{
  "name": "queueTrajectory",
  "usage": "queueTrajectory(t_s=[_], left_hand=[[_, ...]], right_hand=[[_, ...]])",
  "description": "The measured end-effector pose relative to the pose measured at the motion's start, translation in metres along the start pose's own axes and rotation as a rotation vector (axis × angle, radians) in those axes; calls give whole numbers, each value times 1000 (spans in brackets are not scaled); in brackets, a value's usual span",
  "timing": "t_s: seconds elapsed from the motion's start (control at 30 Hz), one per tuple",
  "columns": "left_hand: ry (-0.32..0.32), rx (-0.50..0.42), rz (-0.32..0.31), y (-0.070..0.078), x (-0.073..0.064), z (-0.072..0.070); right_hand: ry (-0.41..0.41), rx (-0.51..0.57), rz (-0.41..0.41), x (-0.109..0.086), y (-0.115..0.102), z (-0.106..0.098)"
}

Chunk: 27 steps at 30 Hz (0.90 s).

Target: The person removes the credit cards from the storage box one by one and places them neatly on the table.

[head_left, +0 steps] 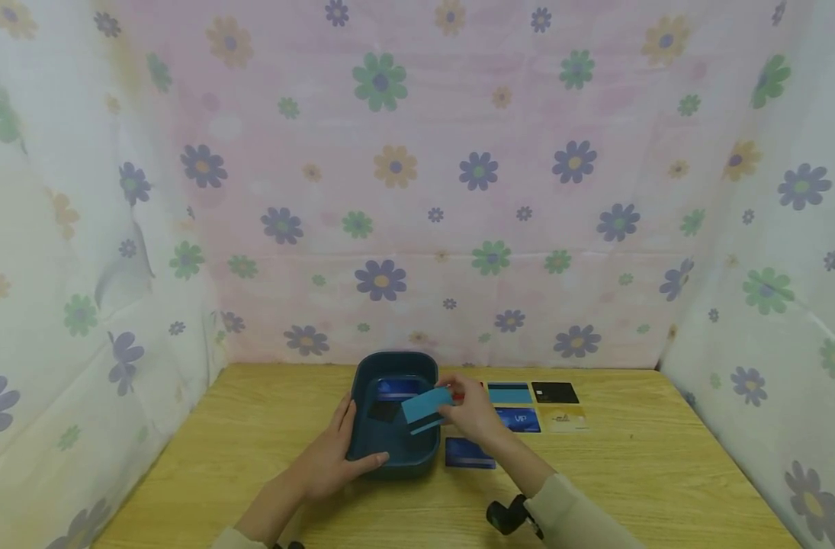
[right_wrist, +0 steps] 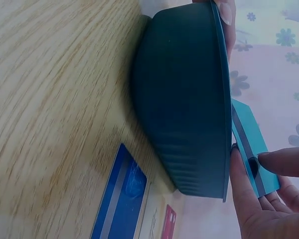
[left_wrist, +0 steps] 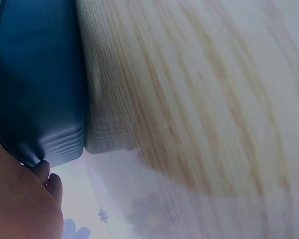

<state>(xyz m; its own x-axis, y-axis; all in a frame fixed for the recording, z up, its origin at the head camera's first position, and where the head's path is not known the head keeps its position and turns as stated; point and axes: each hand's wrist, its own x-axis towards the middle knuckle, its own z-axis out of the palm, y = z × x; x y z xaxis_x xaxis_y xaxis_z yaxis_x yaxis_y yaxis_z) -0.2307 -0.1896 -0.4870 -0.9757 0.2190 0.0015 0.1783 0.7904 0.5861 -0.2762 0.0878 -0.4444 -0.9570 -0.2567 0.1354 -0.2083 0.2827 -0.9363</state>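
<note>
A dark teal plastic tub (head_left: 393, 451) stands on the table, its long side running away from me. My left hand (head_left: 324, 459) grips its left side, thumb over the near rim and fingers along the outer wall. Over the tub's right rim, my right hand (head_left: 477, 418) pinches a light blue card (right_wrist: 251, 144) with a dark stripe between thumb and fingers. That card is tilted, partly above the opening. Inside the tub lie a blue card (head_left: 398, 390) and a black card (head_left: 384, 412).
Right of the tub, several cards lie on the wooden table (head_left: 664, 465): a striped blue card (head_left: 468, 454), a blue VIP card (head_left: 523, 420), a gold card (head_left: 564, 418), a black card (head_left: 556, 393) and a striped light blue card (head_left: 509, 393). A red card (right_wrist: 169, 221) is partly hidden. Flowered cloth surrounds the table.
</note>
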Motion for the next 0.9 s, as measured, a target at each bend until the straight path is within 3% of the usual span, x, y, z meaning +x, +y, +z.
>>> queueTrajectory(t_s=[0.27, 0.9], left_hand=[[8, -1, 17, -1, 1, 0], [-3, 3, 20, -1, 0, -1]], right_hand=[[33, -54, 15, -1, 8, -10], [36, -47, 84, -17, 16, -38]])
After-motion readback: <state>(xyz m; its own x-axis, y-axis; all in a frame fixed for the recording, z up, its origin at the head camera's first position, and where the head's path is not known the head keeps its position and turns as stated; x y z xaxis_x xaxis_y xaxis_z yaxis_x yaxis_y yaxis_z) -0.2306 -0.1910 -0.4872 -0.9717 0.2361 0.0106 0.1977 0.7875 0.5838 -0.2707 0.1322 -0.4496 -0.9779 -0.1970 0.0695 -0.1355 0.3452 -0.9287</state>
